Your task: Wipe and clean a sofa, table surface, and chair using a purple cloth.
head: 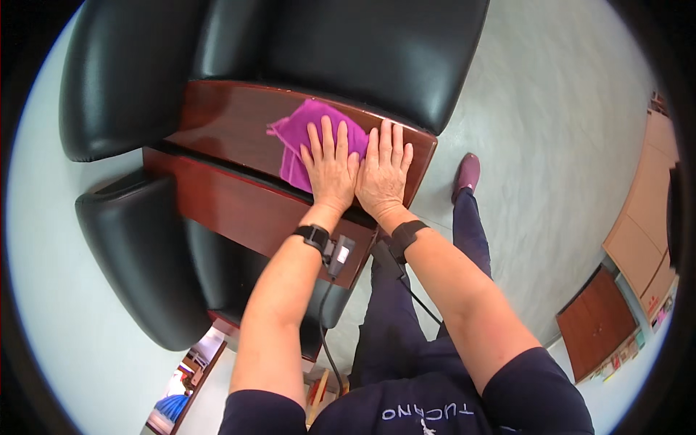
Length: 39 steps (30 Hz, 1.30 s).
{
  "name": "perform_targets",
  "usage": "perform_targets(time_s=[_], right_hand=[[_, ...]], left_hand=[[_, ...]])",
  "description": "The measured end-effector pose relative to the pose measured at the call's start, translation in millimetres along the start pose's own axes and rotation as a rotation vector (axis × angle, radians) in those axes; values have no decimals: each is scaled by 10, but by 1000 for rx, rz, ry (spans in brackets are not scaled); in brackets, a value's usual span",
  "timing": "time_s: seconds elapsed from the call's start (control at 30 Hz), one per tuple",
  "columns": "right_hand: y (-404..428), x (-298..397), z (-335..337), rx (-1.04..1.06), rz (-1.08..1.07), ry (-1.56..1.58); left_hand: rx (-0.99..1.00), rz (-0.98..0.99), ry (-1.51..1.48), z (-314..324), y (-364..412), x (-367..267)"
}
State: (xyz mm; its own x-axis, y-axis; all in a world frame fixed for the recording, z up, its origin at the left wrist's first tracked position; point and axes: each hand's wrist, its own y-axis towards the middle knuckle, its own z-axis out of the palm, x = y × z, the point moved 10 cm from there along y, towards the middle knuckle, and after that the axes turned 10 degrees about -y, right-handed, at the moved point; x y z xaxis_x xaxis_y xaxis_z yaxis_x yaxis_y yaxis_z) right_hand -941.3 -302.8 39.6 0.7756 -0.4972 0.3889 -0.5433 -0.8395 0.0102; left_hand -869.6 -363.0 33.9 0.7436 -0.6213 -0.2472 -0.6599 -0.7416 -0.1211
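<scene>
My left hand [330,168] lies flat, fingers spread, on a magenta cloth [296,130]. The cloth is spread over a glossy reddish-brown wooden surface [217,117], with one corner trailing off to the left. Beside it, my right hand [383,174] rests palm down at the cloth's right edge. Its outer fingers reach over bare wood near the surface's right end. The thumbs of both hands come close together or touch; I cannot tell which. What lies beneath the palms is hidden. Black straps with cabled devices circle both wrists.
Black padded leather seating [359,54] borders the wood at the top. A black backrest [136,266] stands at lower left, next to a second wooden panel [217,190]. Grey floor [544,109] extends right, with a foot in a purple shoe [467,171]. Cardboard boxes [644,217] stand far right.
</scene>
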Motion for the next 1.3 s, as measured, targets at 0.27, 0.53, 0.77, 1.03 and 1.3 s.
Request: perform_targets(time_s=[0.27, 0.53, 0.77, 1.03, 1.3], right_hand=[[-40, -1239, -829, 14, -278, 534], [-258, -4119, -1446, 169, 138, 239], [-365, -4562, -1351, 176, 353, 278], [220, -2317, -759, 311, 18, 643], [815, -824, -177, 444, -253, 245]], left_hand=[[69, -148, -73, 186, -210, -549], [-39, -518, 54, -102, 913, 295], [-73, -97, -136, 231, 530, -1293], [103, -87, -376, 163, 701, -1369], [-362, -69, -355, -746, 882, -294]])
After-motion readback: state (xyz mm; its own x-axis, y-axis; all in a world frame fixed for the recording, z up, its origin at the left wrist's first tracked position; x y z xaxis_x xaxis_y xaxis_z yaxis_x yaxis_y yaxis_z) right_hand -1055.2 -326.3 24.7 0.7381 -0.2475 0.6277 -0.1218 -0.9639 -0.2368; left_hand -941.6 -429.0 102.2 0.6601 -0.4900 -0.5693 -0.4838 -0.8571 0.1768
